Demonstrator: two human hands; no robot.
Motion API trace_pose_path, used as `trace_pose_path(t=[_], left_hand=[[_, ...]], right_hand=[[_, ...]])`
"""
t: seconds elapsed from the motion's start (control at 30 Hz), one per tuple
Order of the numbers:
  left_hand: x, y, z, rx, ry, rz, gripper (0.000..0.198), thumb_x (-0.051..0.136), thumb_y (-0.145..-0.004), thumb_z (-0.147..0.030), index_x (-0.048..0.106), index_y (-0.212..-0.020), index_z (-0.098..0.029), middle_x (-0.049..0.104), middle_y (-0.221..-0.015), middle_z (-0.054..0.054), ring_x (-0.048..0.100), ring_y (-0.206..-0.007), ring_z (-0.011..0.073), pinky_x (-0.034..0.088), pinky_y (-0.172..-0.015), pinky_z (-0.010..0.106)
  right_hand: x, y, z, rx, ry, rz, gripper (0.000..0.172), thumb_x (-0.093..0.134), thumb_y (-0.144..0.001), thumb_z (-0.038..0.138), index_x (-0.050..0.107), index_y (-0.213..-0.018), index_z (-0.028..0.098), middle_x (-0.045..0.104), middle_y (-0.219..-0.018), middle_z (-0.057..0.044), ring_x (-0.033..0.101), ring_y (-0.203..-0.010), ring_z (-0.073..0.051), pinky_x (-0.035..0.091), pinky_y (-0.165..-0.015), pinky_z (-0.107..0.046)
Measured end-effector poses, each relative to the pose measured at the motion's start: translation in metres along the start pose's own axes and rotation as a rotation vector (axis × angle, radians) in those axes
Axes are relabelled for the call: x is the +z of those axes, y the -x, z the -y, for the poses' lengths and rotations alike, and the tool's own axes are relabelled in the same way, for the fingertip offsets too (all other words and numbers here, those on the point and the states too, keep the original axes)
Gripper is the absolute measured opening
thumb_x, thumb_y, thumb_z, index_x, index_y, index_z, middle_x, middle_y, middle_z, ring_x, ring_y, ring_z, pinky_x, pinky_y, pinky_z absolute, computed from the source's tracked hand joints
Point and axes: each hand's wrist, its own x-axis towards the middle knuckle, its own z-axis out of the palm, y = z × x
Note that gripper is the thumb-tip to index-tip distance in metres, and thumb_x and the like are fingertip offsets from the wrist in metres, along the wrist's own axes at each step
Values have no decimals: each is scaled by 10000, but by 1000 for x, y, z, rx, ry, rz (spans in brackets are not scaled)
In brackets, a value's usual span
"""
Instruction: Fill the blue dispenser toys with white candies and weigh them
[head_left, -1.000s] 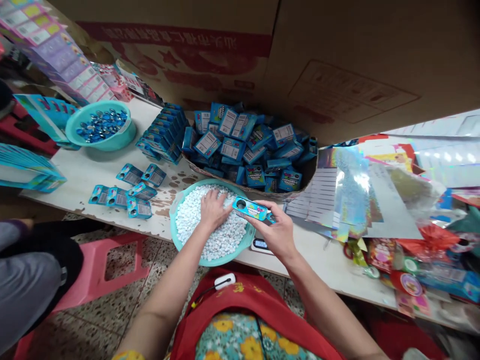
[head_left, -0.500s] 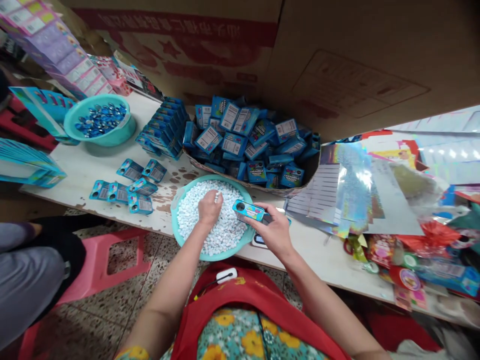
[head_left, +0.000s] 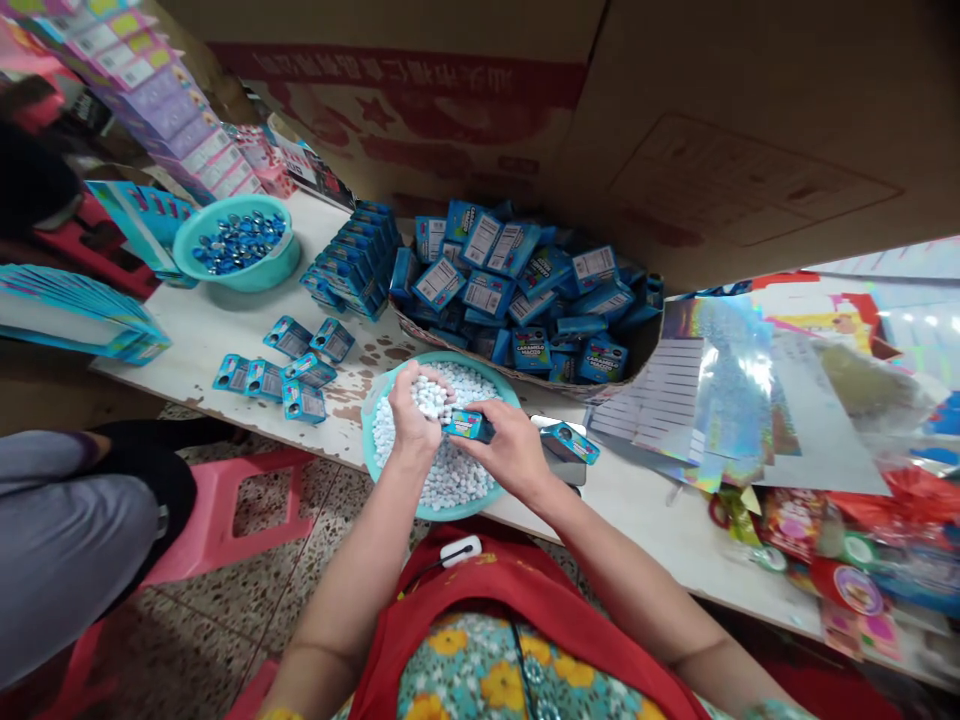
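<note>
My left hand [head_left: 412, 420] is cupped palm up over the basin, with a heap of small white candies [head_left: 431, 397] in it. Against its fingers, my right hand [head_left: 514, 445] grips a small blue candy box [head_left: 466, 424], one end turned to the candies. Beneath both hands is a turquoise basin [head_left: 369, 440] full of the same white pieces [head_left: 457, 485]. Just right of my right hand, another blue box [head_left: 571, 443] lies on a small scale [head_left: 568, 472], which is partly hidden.
Several blue boxes [head_left: 304, 400] stand left of the basin, near stacked boxes [head_left: 358, 260]. Behind is a cut carton [head_left: 626, 385] heaped with boxes. A second basin [head_left: 281, 268] holds blue wrapped pieces. Foil sheets [head_left: 735, 370] lie right. Someone's leg [head_left: 82, 540] is by a pink stool [head_left: 217, 540].
My left hand has risen from the candies and turned palm up with a handful. My right hand has brought the box left to it. The box on the scale has come into view.
</note>
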Motion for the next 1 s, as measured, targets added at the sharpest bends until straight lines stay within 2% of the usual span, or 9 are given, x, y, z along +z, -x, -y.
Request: trace_pose_path(t=[0.1, 0.27, 0.37, 0.47, 0.83, 1.0], left_hand=[[2, 3, 0, 75, -4, -37, 363, 573, -761, -425, 433, -546, -168, 447, -519, -22, 540, -502, 126, 465, -514, 259], [8, 7, -2, 180, -102, -61, 309, 605, -785, -396, 460, -629, -171, 422, -475, -49, 529, -484, 123, 473, -541, 255], [11, 8, -2, 218, -132, -65, 260, 622, -786, -381, 495, -706, -168, 493, -555, -31, 556, -554, 127, 488, -557, 253], [14, 7, 0, 201, -129, -73, 248, 641, -769, -371, 507, -736, -165, 532, -640, -14, 551, -587, 120, 492, -549, 247], [18, -1, 8, 199, -224, 6, 362, 632, -804, -415, 471, -602, -161, 453, -493, -33, 477, -450, 105, 414, -471, 232], [19, -4, 5, 164, -194, -39, 300, 672, -765, -387, 498, -678, -159, 495, -569, -32, 499, -495, 103, 424, -475, 218]], right_hand=[[-1, -4, 2, -20, -9, -13, 396, 761, -709, 397, 637, -1017, 181, 685, -992, -64, 622, -958, -237, 462, -823, -354], [-4, -3, 5, -49, -15, -66, 388, 757, -716, 394, 632, -1016, 182, 686, -974, -44, 623, -943, -230, 444, -809, -354], [-7, -3, 6, -47, -30, -90, 367, 760, -715, 363, 631, -1012, 190, 685, -972, -37, 621, -936, -224, 440, -805, -349], [-11, -3, 6, -30, -41, -108, 355, 759, -715, 346, 632, -1011, 195, 679, -965, -37, 619, -928, -223, 443, -796, -347], [-7, -4, -7, 10, -164, -75, 353, 770, -695, 341, 639, -987, 192, 677, -948, -42, 619, -915, -211, 470, -825, -337], [-8, -11, -7, 73, -180, -118, 319, 755, -707, 338, 635, -968, 199, 672, -939, -37, 620, -900, -207, 476, -797, -327]])
